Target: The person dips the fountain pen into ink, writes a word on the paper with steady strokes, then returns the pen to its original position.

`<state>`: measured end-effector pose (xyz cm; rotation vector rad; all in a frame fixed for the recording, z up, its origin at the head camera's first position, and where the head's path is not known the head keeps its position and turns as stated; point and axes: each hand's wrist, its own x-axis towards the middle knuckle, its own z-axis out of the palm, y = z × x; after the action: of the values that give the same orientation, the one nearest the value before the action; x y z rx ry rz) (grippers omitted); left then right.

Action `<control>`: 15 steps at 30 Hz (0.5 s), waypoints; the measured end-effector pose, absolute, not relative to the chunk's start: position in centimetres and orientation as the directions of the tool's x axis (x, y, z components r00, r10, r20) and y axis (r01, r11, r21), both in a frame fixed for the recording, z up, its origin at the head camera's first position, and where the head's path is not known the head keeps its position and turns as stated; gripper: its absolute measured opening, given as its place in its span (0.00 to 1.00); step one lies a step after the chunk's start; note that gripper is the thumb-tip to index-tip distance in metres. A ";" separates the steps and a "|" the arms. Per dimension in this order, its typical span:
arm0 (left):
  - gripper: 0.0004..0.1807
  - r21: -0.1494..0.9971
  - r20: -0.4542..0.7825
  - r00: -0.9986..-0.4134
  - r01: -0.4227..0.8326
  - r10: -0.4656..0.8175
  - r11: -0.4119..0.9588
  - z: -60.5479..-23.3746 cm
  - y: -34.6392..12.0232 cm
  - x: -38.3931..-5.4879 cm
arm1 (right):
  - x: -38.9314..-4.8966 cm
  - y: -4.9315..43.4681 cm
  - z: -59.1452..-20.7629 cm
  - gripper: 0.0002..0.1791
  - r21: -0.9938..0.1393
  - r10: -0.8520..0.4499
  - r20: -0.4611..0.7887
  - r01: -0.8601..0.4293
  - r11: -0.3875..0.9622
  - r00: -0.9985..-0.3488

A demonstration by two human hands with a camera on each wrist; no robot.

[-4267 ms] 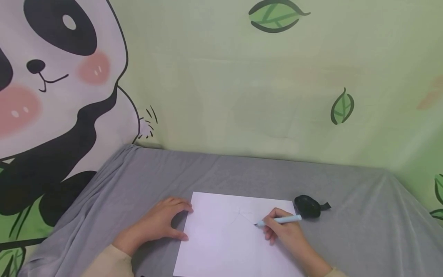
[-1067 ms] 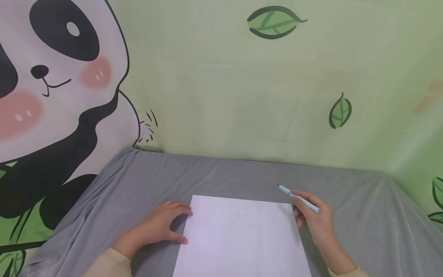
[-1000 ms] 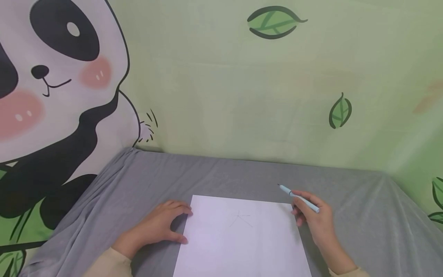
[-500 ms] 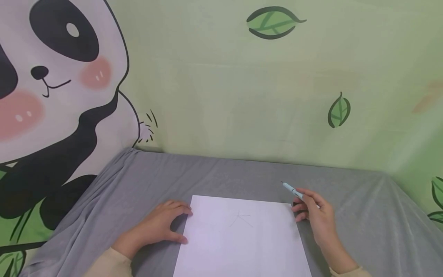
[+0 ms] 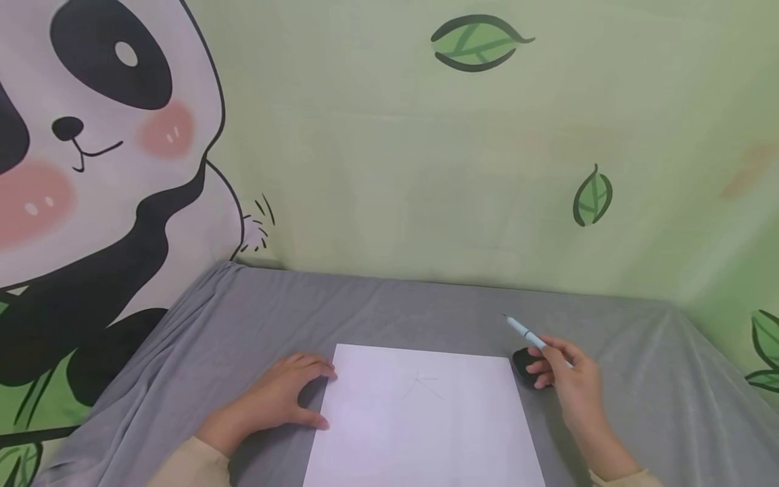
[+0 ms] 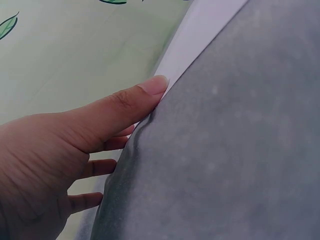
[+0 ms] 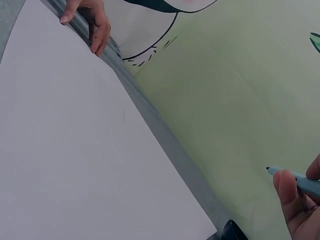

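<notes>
A white sheet of paper (image 5: 420,439) lies on the grey cloth, with a few thin strokes (image 5: 420,385) near its top. My left hand (image 5: 274,396) rests at the sheet's left edge, thumb and fingers spread; the left wrist view shows the thumb (image 6: 125,107) on the paper's margin. Off the sheet's right edge, my right hand (image 5: 575,385) holds a pale blue pen (image 5: 522,329), its dark tip uncovered and pointing up and left. Behind the right fingers sits a rounded black object (image 5: 522,368), partly hidden; whether they touch it I cannot tell.
Grey cloth (image 5: 389,304) covers the table and hangs in folds at the left. Just behind its back edge stands a pale green backdrop (image 5: 365,169) with a printed panda (image 5: 182,216) and leaves. The sheet's near end runs out of the head view.
Earlier the pen tip was on the paper, at a slanting stroke. Since then my right hand has lifted it off and moved right, beside the black object. The left hand has stayed put.
</notes>
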<state>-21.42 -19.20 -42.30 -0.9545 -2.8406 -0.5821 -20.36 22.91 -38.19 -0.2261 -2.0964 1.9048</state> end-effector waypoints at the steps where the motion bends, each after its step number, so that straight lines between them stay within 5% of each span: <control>1: 0.34 0.326 0.201 -0.801 0.598 0.564 0.732 -42.3 -19.2 -21.4 | -20.3 23.1 -38.2 0.08 -0.991 0.319 0.112 -0.083 0.103 -0.941; 15: 0.34 0.318 0.220 -0.790 0.613 0.572 0.724 -42.2 -19.1 -21.4 | -20.3 24.9 -38.4 0.07 -0.996 0.385 0.080 -0.059 0.066 -0.919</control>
<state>-21.39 -19.14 -42.17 -0.9710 -2.8166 -0.5768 -20.26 24.87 -38.37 -0.3271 -2.0261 1.9200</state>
